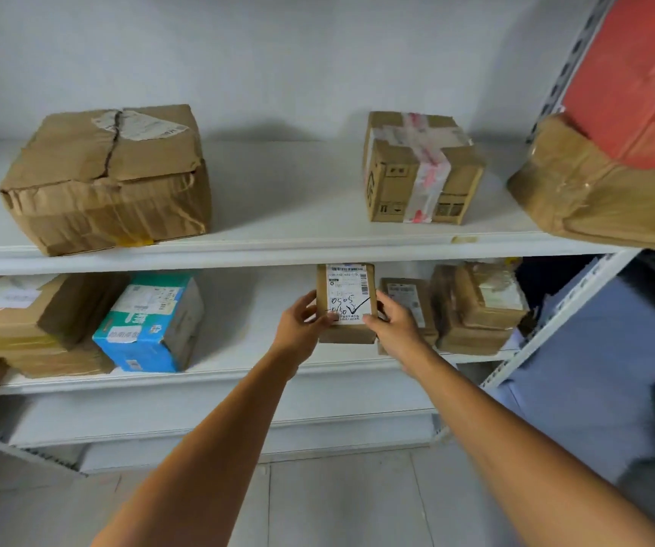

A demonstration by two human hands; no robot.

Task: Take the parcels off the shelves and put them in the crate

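A small brown parcel (347, 294) with a white label and black handwriting is held over the middle shelf (239, 373). My left hand (302, 323) grips its left side and my right hand (391, 329) grips its right side. More small brown parcels (479, 309) lie on the same shelf just to the right. A blue and white box (152, 325) and a brown box (30, 321) stand to the left. No crate is in view.
On the upper shelf (278, 246) rest a crumpled brown box (108, 179), a taped carton (420, 167) and a brown and red wrapped parcel (609, 152) at the right. A perforated metal upright (554, 317) frames the right side. Grey floor lies below.
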